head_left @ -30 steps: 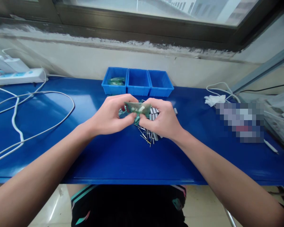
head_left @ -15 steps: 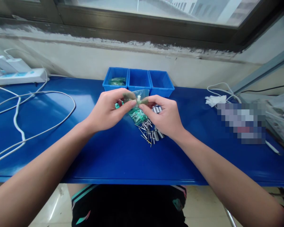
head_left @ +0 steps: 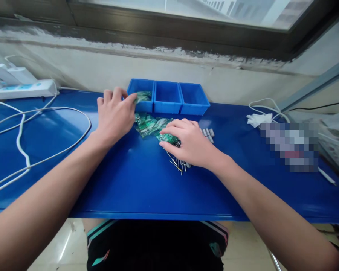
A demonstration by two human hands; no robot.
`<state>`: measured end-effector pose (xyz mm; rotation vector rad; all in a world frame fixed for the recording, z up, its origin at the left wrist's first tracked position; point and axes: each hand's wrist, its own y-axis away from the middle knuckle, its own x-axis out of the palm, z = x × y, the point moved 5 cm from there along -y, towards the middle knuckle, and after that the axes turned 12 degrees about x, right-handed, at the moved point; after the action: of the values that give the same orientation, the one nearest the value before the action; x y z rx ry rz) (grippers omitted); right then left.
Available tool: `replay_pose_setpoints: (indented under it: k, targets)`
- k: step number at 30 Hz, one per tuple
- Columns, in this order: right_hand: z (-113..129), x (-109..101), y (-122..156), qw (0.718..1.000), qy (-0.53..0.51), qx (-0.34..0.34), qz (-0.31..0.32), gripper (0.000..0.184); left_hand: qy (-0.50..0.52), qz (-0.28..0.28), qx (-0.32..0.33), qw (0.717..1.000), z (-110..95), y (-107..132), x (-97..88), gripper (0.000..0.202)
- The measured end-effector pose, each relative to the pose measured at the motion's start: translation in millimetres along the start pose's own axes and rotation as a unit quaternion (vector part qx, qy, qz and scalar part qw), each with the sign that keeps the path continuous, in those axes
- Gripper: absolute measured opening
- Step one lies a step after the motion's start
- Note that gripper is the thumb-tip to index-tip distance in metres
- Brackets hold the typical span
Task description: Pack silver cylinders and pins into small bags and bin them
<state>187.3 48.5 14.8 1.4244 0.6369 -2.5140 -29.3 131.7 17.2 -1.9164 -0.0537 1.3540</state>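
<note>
My left hand (head_left: 117, 113) is at the near left corner of the left blue bin (head_left: 141, 108), with its fingers curled and the thumb tip against a small green plastic bag (head_left: 144, 96) lying partly in that bin. Some of its fingertips are hidden. My right hand (head_left: 192, 143) hovers palm down, fingers apart, over a pile on the table. Below its fingers lie several green-tinted bags (head_left: 151, 126) of small parts, loose rivets (head_left: 176, 164) with thin metal pins, and short silver metal cylinders (head_left: 208, 133). My right hand covers part of the pile.
Two more blue bins (head_left: 167, 107) join the left one in a row below the window wall. White cables (head_left: 22, 143) and a power strip (head_left: 22, 89) lie at left. At right are a crumpled tissue (head_left: 259, 119), a blurred-out object (head_left: 289, 146) and a white pen (head_left: 327, 176).
My hands have parted from the bag they held together. The left has moved left and away to the left bin; the right has opened and come lower over the pile.
</note>
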Motion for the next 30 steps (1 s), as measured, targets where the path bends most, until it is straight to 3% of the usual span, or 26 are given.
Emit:
replay_pose_setpoints:
  k: [2, 7, 13, 26, 30]
  targets:
    - [-1, 3, 0, 1.0, 0.006, -0.001, 0.011, 0.016, -0.008, 0.017, 0.0, 1.0, -2, 2, 4.8, 0.04]
    - [-1, 6, 0, 1.0, 0.016, -0.012, 0.016, 0.013, -0.025, -0.016, 0.03, 0.999, -9, 5, 5.9, 0.057]
    - [1, 6, 0, 1.0, 0.027, 0.014, 0.003, 0.025, 0.017, -0.03, 0.073, 0.997, -6, 1, 9.6, 0.04]
    - [0, 7, 0, 0.999, 0.022, 0.039, 0.011, 0.022, 0.023, 0.098, -0.024, 0.995, -7, 1, 16.6, 0.065]
    - [3, 9, 2, 0.998, 0.041, 0.033, 0.026, 0.028, 0.05, 0.059, -0.025, 0.997, -6, 1, 16.0, 0.071]
